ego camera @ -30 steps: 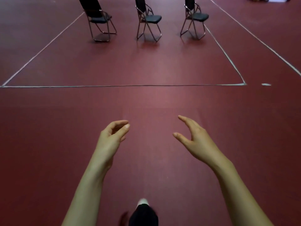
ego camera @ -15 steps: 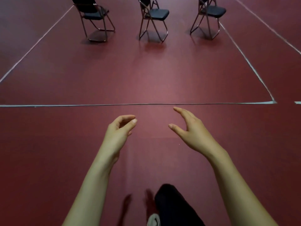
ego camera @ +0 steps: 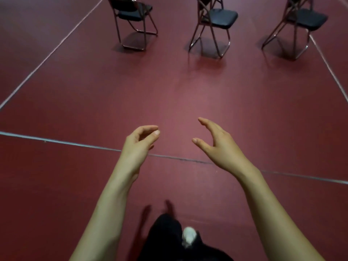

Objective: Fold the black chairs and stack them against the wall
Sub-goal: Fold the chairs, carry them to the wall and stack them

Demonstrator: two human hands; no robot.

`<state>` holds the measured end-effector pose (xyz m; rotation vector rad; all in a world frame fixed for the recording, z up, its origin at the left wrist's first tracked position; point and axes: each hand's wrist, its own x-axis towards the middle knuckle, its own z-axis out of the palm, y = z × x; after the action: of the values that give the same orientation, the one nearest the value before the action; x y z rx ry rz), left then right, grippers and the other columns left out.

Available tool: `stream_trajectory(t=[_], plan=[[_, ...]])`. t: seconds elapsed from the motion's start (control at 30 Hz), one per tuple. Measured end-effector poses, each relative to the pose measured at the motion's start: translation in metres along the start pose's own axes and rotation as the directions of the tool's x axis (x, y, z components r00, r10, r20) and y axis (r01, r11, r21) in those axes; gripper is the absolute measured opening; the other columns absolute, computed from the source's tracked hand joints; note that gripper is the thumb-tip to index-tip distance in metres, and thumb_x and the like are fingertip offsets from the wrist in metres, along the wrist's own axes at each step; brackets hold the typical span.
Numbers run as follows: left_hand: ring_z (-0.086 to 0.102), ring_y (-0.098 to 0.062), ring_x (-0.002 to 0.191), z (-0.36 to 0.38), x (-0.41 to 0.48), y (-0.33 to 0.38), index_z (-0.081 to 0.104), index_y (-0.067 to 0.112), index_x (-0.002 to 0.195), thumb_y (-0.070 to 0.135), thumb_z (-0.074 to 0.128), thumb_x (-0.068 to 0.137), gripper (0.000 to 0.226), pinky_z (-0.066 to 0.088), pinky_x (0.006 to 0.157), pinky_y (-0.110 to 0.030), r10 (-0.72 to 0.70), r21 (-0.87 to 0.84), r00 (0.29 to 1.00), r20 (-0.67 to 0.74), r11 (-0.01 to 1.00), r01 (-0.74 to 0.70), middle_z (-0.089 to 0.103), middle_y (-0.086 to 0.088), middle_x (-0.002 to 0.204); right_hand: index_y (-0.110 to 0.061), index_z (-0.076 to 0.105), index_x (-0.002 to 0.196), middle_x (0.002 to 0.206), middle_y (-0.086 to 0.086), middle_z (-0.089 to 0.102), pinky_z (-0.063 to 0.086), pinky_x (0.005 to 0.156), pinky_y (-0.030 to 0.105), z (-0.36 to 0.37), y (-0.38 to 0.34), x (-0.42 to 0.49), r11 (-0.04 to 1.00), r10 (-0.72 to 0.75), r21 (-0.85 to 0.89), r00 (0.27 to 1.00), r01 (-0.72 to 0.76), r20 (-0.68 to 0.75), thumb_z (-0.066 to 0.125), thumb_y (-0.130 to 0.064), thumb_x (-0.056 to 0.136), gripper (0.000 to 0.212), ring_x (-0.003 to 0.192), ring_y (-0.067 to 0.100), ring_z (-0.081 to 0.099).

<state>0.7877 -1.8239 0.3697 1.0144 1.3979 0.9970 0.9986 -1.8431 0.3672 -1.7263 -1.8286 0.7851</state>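
Left hand [ego camera: 139, 146] and right hand [ego camera: 220, 147] are both held out in front of the person, up in the air over the floor [ego camera: 169, 87]. On the left hand the fingers are softly bent and the thumb sits close to the fingertips. It holds nothing. On the right hand the fingers are almost straight and the thumb sticks out to the side. It holds nothing too. The two hands are near each other but do not touch. Both arms are bare.

Far ahead, the left chair [ego camera: 131, 16], the middle chair [ego camera: 216, 19] and the right chair [ego camera: 305, 19] stand in a row, well apart from the hands. All three are black, with thin metal legs. All three are unfolded, with the seats flat. The tops of their backs are cut off by the edge of the picture. Each chair has a dark shadow under it.

The floor is dark red and a bit shiny. One white line [ego camera: 56, 142] runs across it and passes behind both wrists. A second line [ego camera: 47, 56] slants up on the left side toward the left chair. A third line [ego camera: 327, 68] runs down the right side, just beside the right chair.

At the bottom, between the arms, there is a black trouser leg [ego camera: 165, 236] and the white tip of a shoe [ego camera: 189, 236].
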Motion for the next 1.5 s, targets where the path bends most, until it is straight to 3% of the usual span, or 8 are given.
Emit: stream_trajectory(t=[0.2,0.53,0.73,0.9,1.1,1.27,1.4,1.5], plan=[[0.061,-0.016,0.106,-0.020,0.218,0.041,0.065,0.024,0.092,0.010,0.062,0.091,0.015,0.048,0.087,-0.027,-0.005,-0.022,0.998,-0.063,1.000,0.004,0.067,-0.002,0.104,-0.019,0.034,0.146,0.147,-0.001,0.041,0.026,0.105,0.017,0.012,0.003,0.230,1.000,-0.006,0.007,1.000,0.005,0.023,0.061,-0.032,0.091,0.063,0.134,0.010,0.038],[0.059,-0.014,0.100,-0.032,0.557,0.165,0.065,0.024,0.092,0.009,0.062,0.091,0.015,0.047,0.096,-0.036,-0.009,0.009,1.000,-0.013,1.000,0.009,0.066,0.001,0.097,-0.020,0.036,0.145,0.147,-0.002,0.041,0.024,0.104,0.015,-0.004,-0.018,0.588,1.000,0.005,-0.016,1.000,-0.005,0.027,0.061,-0.032,0.091,0.060,0.135,0.011,0.038],[0.060,-0.014,0.103,-0.040,0.777,0.215,0.066,0.024,0.093,0.010,0.062,0.091,0.014,0.048,0.091,-0.031,-0.001,0.023,0.999,-0.043,1.000,0.002,0.067,0.000,0.101,-0.020,0.036,0.144,0.148,-0.001,0.040,0.026,0.106,0.020,0.000,-0.007,0.810,1.000,-0.001,-0.029,1.000,0.002,0.031,0.060,-0.032,0.092,0.059,0.135,0.013,0.037],[0.060,-0.014,0.104,-0.048,0.942,0.278,0.066,0.024,0.095,0.012,0.063,0.091,0.013,0.048,0.090,-0.029,-0.020,0.020,0.998,-0.051,1.000,0.021,0.067,-0.001,0.104,-0.014,0.038,0.144,0.147,0.003,0.041,0.019,0.100,0.009,-0.011,-0.020,0.998,0.998,-0.020,-0.063,0.997,0.024,0.071,0.061,-0.028,0.092,0.058,0.136,0.014,0.036],[0.058,-0.012,0.096,-0.082,1.125,0.333,0.067,0.023,0.095,0.012,0.063,0.091,0.013,0.046,0.089,-0.028,-0.030,0.015,0.997,-0.076,0.999,0.031,0.067,0.001,0.098,-0.015,0.037,0.144,0.147,0.002,0.041,0.018,0.097,0.007,0.000,-0.049,1.198,0.995,-0.035,-0.085,0.994,0.044,0.103,0.061,-0.029,0.092,0.059,0.135,0.014,0.036],[0.058,-0.003,0.090,-0.119,1.296,0.364,0.066,0.013,0.111,0.012,0.064,0.091,0.021,0.044,0.092,-0.024,-0.042,0.075,0.999,-0.012,0.996,0.043,0.064,0.008,0.093,-0.013,0.037,0.144,0.148,0.004,0.040,0.020,0.103,0.013,0.027,-0.061,1.368,0.996,0.014,-0.093,0.999,-0.010,0.039,0.060,-0.030,0.092,0.059,0.137,0.015,0.035],[0.059,-0.006,0.098,-0.150,1.422,0.402,0.064,0.014,0.119,0.017,0.066,0.090,0.029,0.041,0.089,-0.019,-0.065,0.201,0.994,0.092,0.978,0.045,0.067,0.003,0.106,-0.014,0.038,0.144,0.148,0.003,0.041,0.022,0.107,0.017,0.038,-0.083,1.490,0.997,0.048,-0.059,0.999,-0.049,-0.020,0.058,-0.032,0.093,0.058,0.136,0.015,0.036],[0.060,0.001,0.091,-0.165,1.506,0.435,0.062,0.014,0.122,0.017,0.064,0.091,0.031,0.044,0.082,-0.014,-0.050,0.226,0.991,0.124,0.974,0.021,0.067,0.000,0.110,-0.015,0.039,0.144,0.147,0.002,0.043,0.022,0.105,0.015,0.042,-0.096,1.574,0.997,0.067,-0.023,0.997,-0.068,-0.039,0.059,-0.032,0.093,0.058,0.136,0.014,0.037]])
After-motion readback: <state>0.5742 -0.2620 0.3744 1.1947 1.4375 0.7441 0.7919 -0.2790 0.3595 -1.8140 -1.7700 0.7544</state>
